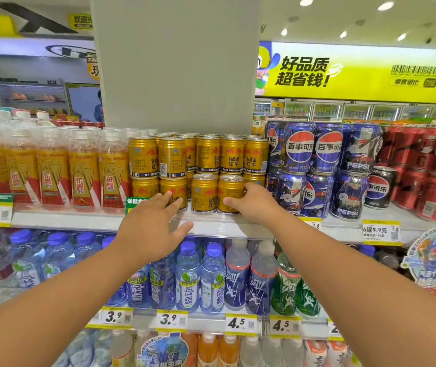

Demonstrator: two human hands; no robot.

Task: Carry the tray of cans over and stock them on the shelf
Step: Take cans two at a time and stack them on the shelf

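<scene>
Several gold Red Bull cans (201, 154) stand stacked in two layers on the upper shelf (211, 226), in front of a grey pillar. Two gold cans stand at the shelf's front edge. My right hand (251, 205) grips the right front can (228, 193), thumb on its front and fingers round its right side. The left front can (203, 193) stands beside it, untouched. My left hand (150, 229) reaches toward the shelf with fingers spread and straight, fingertips near a lower-layer can (175, 192); it holds nothing. No tray is in view.
Yellow-labelled bottles (52, 170) fill the shelf to the left, blue Pepsi cans (325, 168) and red cans (428, 176) to the right. Water and sports-drink bottles (201, 279) line the shelf below, with yellow price tags (171, 319) on its edge.
</scene>
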